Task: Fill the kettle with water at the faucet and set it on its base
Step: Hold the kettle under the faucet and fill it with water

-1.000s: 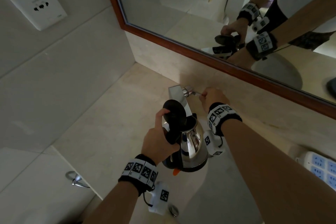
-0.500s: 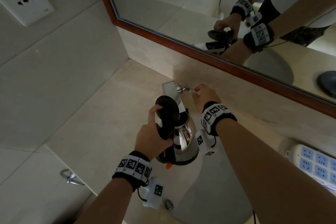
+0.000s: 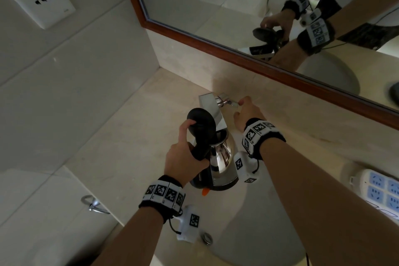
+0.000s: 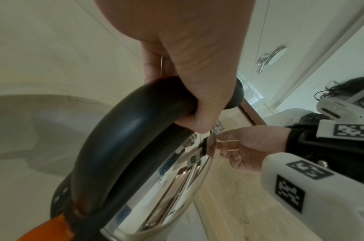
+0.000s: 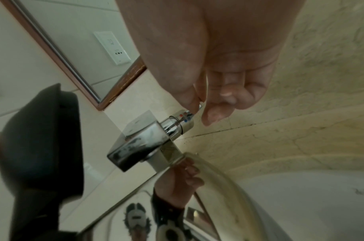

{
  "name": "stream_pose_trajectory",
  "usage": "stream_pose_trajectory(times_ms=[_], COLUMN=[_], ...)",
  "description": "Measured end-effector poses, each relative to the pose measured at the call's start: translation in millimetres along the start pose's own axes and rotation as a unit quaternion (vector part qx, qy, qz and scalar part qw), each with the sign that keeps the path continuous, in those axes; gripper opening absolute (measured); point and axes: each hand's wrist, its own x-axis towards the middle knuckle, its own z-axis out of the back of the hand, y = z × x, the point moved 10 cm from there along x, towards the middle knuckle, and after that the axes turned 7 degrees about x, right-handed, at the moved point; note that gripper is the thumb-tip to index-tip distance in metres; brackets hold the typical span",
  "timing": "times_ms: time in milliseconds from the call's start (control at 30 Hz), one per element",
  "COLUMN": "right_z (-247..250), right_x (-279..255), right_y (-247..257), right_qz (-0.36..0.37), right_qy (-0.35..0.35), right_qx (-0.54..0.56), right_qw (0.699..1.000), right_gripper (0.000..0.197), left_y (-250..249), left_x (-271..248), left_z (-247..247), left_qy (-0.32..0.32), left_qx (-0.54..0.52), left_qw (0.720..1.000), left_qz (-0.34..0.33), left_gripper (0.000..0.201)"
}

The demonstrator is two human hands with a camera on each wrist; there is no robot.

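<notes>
Under the faucet (image 3: 212, 108), left hand (image 3: 183, 161) grips kettle (image 3: 220, 164) handle; right hand (image 3: 248, 112) pinches its lever.

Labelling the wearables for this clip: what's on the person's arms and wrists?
Both forearms are bare, no sleeves. Each wrist wears a black band ringed with white tiles printed with black square-code markers; the right one sits at. A white camera pod with a similar marker hangs under each wrist, with a thin black cable.
</notes>
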Motion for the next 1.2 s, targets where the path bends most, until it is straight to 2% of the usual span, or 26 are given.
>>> stream_pose_trajectory(times_ms=[566,900,1200], right_z=[-12,-17,-15], right_x=[-14,-12,-4], right_y=[-15,-21,-25], right_qz=[0.007,0.011,0.005], right_qy=[0.036,0.043,0.048], right_qx=[0.075,0.086,0.071], right_qw=[0.996,0.995,0.996], right_gripper=[0.059,0.063,0.062], left_y=[7,11,6], left_x=[-10,-9,-10], left_z=[-12,-11,-15], left_qy=[-0.022,-0.042,-0.02], left_qx=[-0.054,-0.091,-0.087], left_qw=[0.998,0.995,0.996], left_qz=[-0.022,-0.027,-0.031], left_gripper=[0.102,0.104,0.101])
